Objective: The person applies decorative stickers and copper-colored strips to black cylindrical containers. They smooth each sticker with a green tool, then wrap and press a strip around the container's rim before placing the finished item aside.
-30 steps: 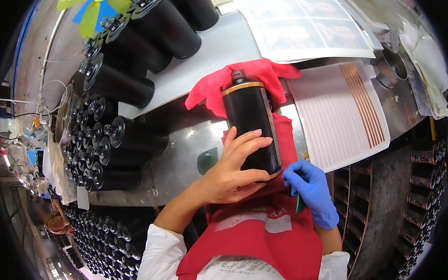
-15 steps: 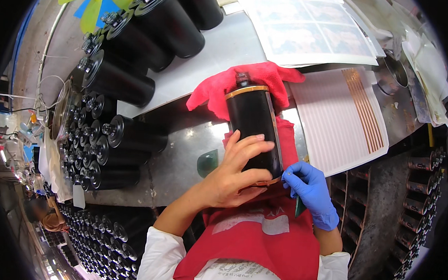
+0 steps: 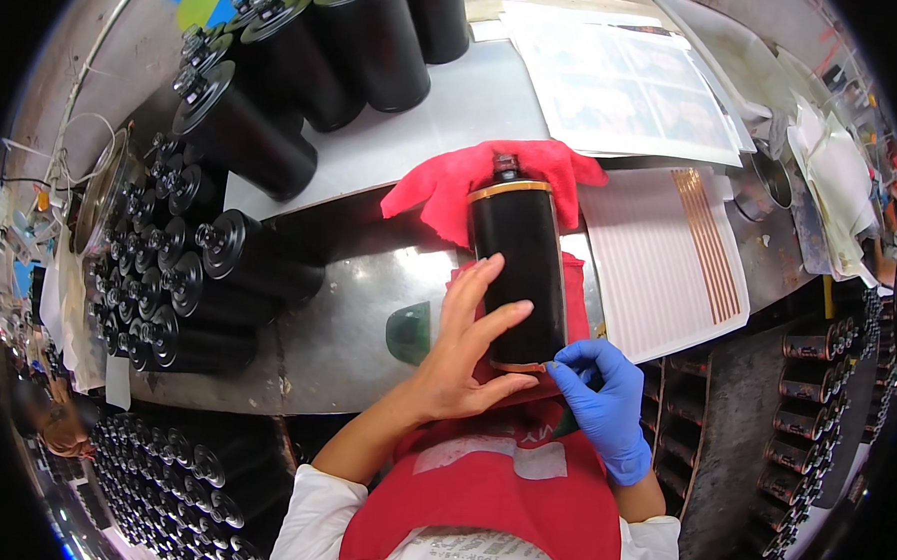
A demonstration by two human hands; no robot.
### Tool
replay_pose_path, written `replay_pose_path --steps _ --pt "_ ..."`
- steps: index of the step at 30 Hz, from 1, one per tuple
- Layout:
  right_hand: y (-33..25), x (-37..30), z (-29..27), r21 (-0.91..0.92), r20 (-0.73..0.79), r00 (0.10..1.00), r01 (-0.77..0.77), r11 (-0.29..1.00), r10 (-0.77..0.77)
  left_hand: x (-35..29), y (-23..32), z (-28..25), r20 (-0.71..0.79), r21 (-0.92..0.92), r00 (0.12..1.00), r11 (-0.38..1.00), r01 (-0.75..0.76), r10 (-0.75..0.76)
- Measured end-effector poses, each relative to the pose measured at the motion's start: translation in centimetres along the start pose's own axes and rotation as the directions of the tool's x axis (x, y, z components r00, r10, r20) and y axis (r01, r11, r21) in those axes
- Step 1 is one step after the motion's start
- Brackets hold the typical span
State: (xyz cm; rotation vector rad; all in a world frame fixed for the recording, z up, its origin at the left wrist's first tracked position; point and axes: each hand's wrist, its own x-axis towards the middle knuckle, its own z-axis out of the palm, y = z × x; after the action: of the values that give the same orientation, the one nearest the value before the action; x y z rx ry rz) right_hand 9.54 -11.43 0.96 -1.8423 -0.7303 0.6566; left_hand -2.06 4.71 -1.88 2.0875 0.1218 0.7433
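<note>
Lying on its side, the black cylindrical bottle (image 3: pixel 525 273) is positioned at the front of the bench (image 3: pixel 330 365), its base directed toward the person and its clear neck directed away. A flat gold band (image 3: pixel 513 189) is seated around the shoulder. A thin copper-gold strip (image 3: pixel 518 367) is laid along the base edge; its right end is pinched between the thumb and index finger of the blue-gloved right hand (image 3: pixel 600 392), presumably so that the end can be controlled closely. The bare left hand (image 3: pixel 463 346) is spread along the bottle's left side, fingers apart and thumb near the base, probably to prevent rolling. The two hands are separated by the base. The neck end is backed by a bunched pink cloth (image 3: pixel 427 199), likely as a cushion. A dark green piece (image 3: pixel 566 422) is partly visible beneath the gloved hand; its hold cannot be determined. To the left, a translucent green piece (image 3: pixel 407 333) is rested on the metal. To the right, a white sheet bearing parallel copper-gold stripes (image 3: pixel 655 259) is placed, seemingly within easy reach. Further left, black capped cylinders (image 3: pixel 245 131) are grouped.
</note>
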Motion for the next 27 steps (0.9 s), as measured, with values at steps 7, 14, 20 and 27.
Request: replay_pose_path --steps 7,14,20,27 --pt "-2.5 -0.6 0.5 -0.230 0.044 0.990 0.141 0.963 -0.135 -0.5 0.1 0.4 -0.028 -0.026 0.999 0.999 0.037 -0.038" --pt "-2.5 -0.4 1.3 -0.194 -0.032 0.994 0.095 0.976 -0.103 -0.6 -0.4 0.6 -0.059 -0.012 0.998 1.000 0.012 -0.013" --pt "-1.6 -0.1 0.8 -0.087 -0.067 0.996 -0.069 0.994 0.063 -0.4 -0.2 0.4 -0.028 -0.013 0.999 0.999 0.032 -0.032" --pt "0.4 0.3 -0.8 0.062 -0.077 0.958 -0.273 0.960 0.277 -0.9 0.2 0.8 -0.046 -0.369 0.987 0.920 0.129 -0.156"
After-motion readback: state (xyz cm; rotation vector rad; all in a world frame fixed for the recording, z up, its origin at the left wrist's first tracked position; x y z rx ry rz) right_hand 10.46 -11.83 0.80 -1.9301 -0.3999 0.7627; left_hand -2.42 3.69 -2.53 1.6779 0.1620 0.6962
